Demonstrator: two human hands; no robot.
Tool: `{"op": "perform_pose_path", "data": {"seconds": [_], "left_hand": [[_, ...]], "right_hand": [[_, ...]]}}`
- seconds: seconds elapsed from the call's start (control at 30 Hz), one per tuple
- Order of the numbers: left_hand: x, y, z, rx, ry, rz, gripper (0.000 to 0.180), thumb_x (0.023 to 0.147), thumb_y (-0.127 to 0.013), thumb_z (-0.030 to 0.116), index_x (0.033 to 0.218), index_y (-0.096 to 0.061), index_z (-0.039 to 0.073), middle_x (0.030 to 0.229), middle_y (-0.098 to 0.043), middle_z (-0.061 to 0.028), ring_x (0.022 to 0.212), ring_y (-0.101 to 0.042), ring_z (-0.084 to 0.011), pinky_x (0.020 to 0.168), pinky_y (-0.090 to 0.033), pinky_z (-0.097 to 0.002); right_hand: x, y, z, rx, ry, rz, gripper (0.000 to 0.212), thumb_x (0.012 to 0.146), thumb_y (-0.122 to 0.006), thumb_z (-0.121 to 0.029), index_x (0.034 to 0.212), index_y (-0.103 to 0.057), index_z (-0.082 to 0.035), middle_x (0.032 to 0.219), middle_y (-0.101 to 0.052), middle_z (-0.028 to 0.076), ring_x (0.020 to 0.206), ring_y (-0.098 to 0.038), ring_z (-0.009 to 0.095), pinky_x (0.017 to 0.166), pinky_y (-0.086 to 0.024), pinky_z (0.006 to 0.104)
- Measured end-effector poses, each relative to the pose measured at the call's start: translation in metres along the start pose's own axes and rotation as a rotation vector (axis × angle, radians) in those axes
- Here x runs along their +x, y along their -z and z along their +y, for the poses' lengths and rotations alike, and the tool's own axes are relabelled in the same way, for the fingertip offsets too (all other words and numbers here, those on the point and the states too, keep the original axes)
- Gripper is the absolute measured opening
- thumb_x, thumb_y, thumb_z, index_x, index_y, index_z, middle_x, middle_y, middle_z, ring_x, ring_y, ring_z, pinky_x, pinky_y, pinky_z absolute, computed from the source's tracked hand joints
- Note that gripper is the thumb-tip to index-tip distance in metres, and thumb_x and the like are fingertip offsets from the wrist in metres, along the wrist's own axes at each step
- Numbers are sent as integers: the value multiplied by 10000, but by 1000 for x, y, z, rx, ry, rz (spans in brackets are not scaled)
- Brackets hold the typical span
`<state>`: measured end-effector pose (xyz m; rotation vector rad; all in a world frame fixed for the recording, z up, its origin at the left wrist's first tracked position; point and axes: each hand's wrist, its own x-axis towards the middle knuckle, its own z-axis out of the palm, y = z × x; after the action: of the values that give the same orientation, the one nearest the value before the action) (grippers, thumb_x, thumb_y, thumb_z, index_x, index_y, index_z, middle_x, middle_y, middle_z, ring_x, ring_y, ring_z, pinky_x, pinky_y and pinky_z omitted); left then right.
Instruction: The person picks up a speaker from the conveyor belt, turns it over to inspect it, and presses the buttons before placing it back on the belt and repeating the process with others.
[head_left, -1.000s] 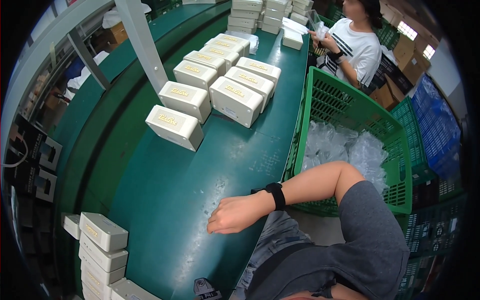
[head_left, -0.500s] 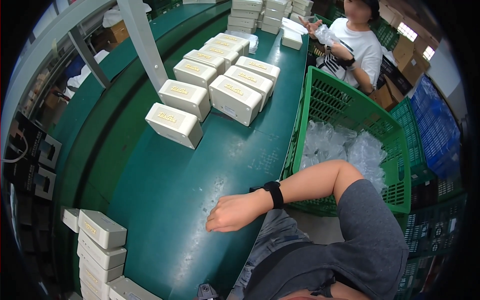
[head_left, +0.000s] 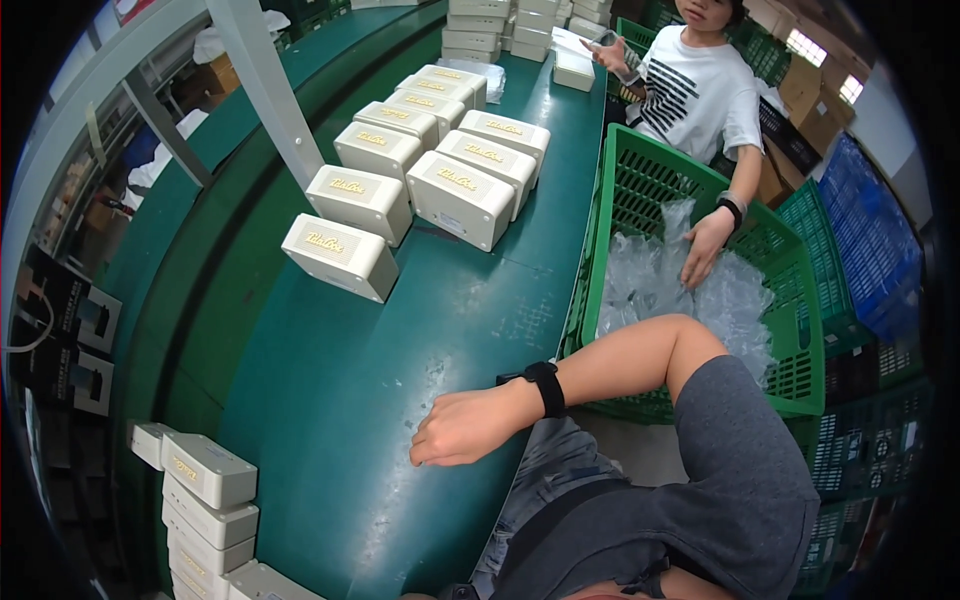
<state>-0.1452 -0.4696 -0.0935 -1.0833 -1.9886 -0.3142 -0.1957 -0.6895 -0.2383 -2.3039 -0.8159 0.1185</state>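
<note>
My right hand [head_left: 458,428] rests loosely curled over the green conveyor belt [head_left: 350,400], its knuckles up and a black strap on the wrist. No object shows in its closed fingers, and its palm side is hidden. My left hand is out of view. Beyond my right hand, cream box-shaped cases with gold lettering stand in rows; the closest are a left case [head_left: 340,256] and a right case [head_left: 460,200]. A stack of similar cases [head_left: 210,470] rises at the lower left.
Right of the belt stands a green plastic crate [head_left: 715,170] holding clear plastic bags [head_left: 640,275]. A co-worker [head_left: 690,85] reaches one hand into it. More stacked cases [head_left: 470,40] sit at the far end. A grey metal post [head_left: 265,90] rises at the left.
The co-worker's hand has come down into the crate with clear plastic, which was held up before. My view has shifted slightly; my right hand stays in place on the belt.
</note>
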Motion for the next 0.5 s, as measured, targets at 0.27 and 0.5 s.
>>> {"op": "perform_pose_path", "data": {"seconds": [0.27,0.5], "left_hand": [[21,-50,-41,1830,532,748,349,987,-419,136,1323,-454,46,1338,-418,-84,1281,-359,-213,1035,-293,-398],[21,-42,-42,1942,609,679,362,984,-413,92,1337,-443,17,1377,-394,-132,1298,-348,-255,1047,-298,-411]], "right_hand": [[-6,2,5,-6,-33,2,172,899,-524,-143,1015,-576,-27,882,-632,115,828,-616,297,677,-482,416],[-5,2,6,-9,-39,-11,176,898,-516,-144,1018,-576,-30,888,-631,111,839,-612,289,680,-482,413]]}}
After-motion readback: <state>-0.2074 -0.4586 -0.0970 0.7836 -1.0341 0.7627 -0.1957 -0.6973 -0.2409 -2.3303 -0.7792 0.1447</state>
